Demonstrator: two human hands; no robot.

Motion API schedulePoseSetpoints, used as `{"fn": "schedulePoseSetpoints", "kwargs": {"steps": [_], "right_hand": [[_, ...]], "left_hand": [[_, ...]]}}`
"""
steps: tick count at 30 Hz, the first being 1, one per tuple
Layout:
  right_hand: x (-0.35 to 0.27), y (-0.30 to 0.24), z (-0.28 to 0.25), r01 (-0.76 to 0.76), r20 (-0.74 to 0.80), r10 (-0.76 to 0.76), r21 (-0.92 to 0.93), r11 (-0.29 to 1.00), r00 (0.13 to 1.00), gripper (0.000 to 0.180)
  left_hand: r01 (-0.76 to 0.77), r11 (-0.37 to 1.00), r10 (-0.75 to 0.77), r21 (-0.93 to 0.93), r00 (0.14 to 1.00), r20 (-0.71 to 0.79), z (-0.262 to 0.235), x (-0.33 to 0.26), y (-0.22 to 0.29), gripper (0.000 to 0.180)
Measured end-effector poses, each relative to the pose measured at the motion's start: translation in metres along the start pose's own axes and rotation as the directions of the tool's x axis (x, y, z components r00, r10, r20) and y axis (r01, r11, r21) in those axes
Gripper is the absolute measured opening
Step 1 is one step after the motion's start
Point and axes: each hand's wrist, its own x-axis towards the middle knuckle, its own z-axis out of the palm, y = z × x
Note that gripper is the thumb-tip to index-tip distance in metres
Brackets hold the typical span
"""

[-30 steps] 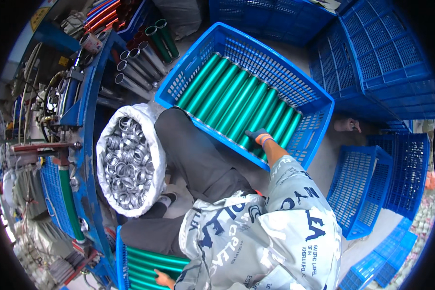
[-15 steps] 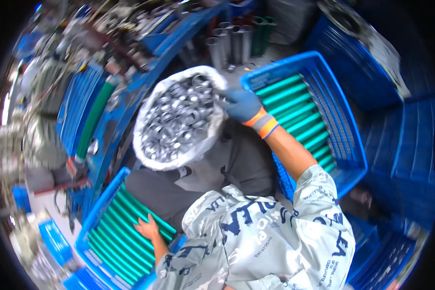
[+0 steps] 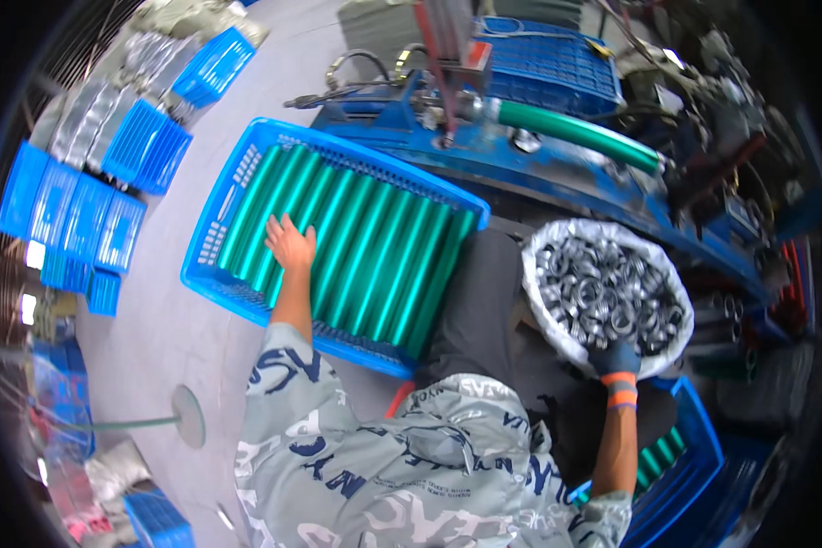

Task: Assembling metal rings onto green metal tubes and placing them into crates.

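Observation:
My bare left hand (image 3: 290,245) lies over the row of green tubes (image 3: 352,247), fingers spread, near the left part of the blue basket (image 3: 219,294) that holds them. Nothing shows in its grasp. My right hand (image 3: 616,358), in a dark glove with an orange cuff, reaches over the near rim of a white-lined round container (image 3: 557,340). Its fingertips dip among the shiny metal rings (image 3: 603,288) and are partly hidden, so their grip cannot be made out.
Behind the basket runs a blue workbench (image 3: 557,169) with a green tube (image 3: 575,132) mounted along it. A second blue basket (image 3: 703,429) with green tubes stands beside my right forearm. Blue crates (image 3: 146,146) are stacked at far left, and a round-based stand (image 3: 190,416) is on the floor.
The view has swung left, bringing the tube basket toward the middle. My left hand has shifted farther across the tubes. My right hand has moved to the container's near rim, fingers among the rings.

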Motion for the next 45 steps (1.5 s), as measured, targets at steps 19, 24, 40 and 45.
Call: {"fn": "schedulePoseSetpoints", "kwargs": {"steps": [19,24,40,45], "right_hand": [[-0.041,-0.023,0.022,0.083,-0.265,0.101,0.603,0.793,0.959,0.05],[-0.061,-0.032,-0.02,0.087,-0.164,0.027,0.651,0.754,0.986,0.096],[-0.082,-0.066,-0.119,-0.219,-0.036,-0.356,0.73,-0.647,0.934,0.108],[-0.102,-0.072,-0.15,0.046,-0.179,-0.185,0.827,-0.56,0.966,0.125]], "left_hand": [[0.281,0.959,-0.264,-0.029,0.929,0.258,0.018,0.1,-0.055,0.099],[0.326,0.945,-0.299,-0.004,0.873,0.386,0.005,0.067,-0.083,0.118],[-0.46,0.585,0.749,-0.668,0.623,0.226,-0.203,-0.124,0.25,0.067],[-0.595,0.346,0.912,-0.725,0.393,0.113,-0.279,-0.169,0.297,0.065]]}}
